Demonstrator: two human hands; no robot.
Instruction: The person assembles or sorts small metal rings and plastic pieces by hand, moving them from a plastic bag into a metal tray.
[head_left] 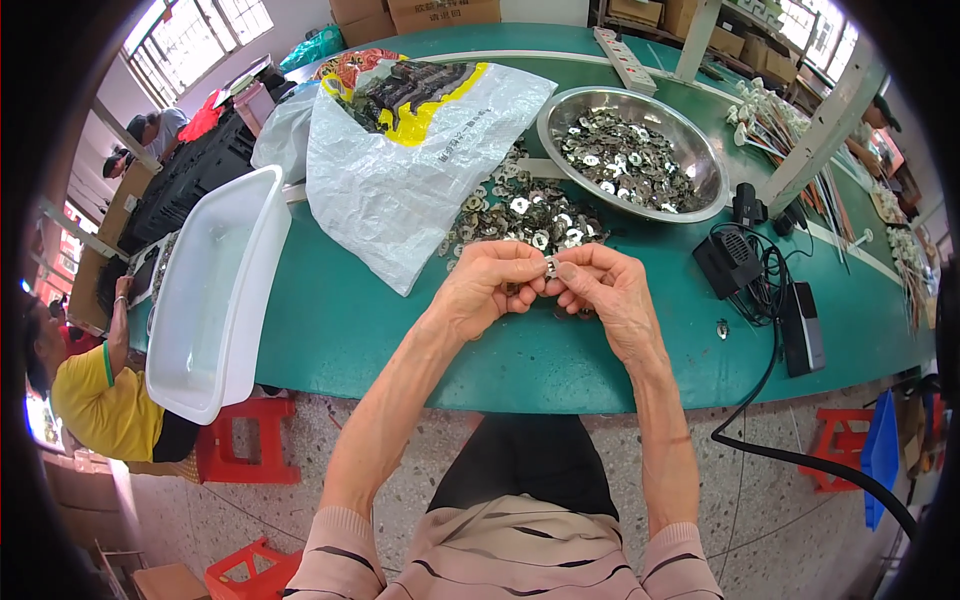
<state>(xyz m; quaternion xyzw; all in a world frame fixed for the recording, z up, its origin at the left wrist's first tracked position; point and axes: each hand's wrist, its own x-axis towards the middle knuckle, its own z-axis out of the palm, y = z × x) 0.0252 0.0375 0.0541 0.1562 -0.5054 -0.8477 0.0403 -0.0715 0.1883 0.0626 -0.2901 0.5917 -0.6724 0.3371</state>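
A: Quick one: where's the worked piece?
B: Small shiny metal piece (551, 267), right between the two hands, at the fingertips. Held above the green table (340, 345), near its front edge.

A: Left hand (488, 287)?
B: Thumb and index tips pinching the piece from its left side. Other fingers curled under.

A: Right hand (612, 292)?
B: Same, mirrored: thumb and index pressed on it from the right. Fingertips cover most of it, so can't tell its full shape or which fingers bear the grip.

A: Around it?
B: Loose pile of metal pieces (520, 212) just beyond the hands. Behind that and to the right, steel bowl (706, 165) with more in it. White sack (385, 195) left of the pile, partly against it. White tub (210, 270) further left.

A: Right side?
B: Single metal piece (722, 329) alone on the table, near the black corded device (728, 262).
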